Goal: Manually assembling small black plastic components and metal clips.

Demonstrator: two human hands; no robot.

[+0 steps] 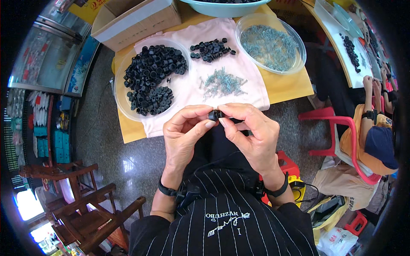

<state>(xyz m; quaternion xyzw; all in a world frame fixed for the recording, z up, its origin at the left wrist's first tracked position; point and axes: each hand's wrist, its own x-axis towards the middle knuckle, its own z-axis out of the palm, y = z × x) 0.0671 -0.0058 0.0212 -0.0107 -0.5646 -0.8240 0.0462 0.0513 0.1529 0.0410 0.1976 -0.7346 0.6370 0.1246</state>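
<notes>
Just past my lap, my left hand [184, 130] and my right hand [253, 132] meet fingertip to fingertip. Pinched between both thumbs and forefingers is a small round black plastic part [214, 114]; whether it is one piece or two pressed together I cannot tell. Beyond my left hand, a clear round tray [121, 100] holds a heap of black plastic caps [156, 64] and a smaller heap of black pieces [151, 100]. A loose pile of silvery screws [223, 82] lies on the pale pink cloth [192, 91], with black pieces [212, 50] behind it.
At the far right of the table, a clear tub [273, 42] holds many more screws. A cardboard box [132, 25] and a light blue basin [226, 8] stand at the back. To the right, another person sits on a pink chair [331, 117]; a wooden chair [92, 213] stands lower left.
</notes>
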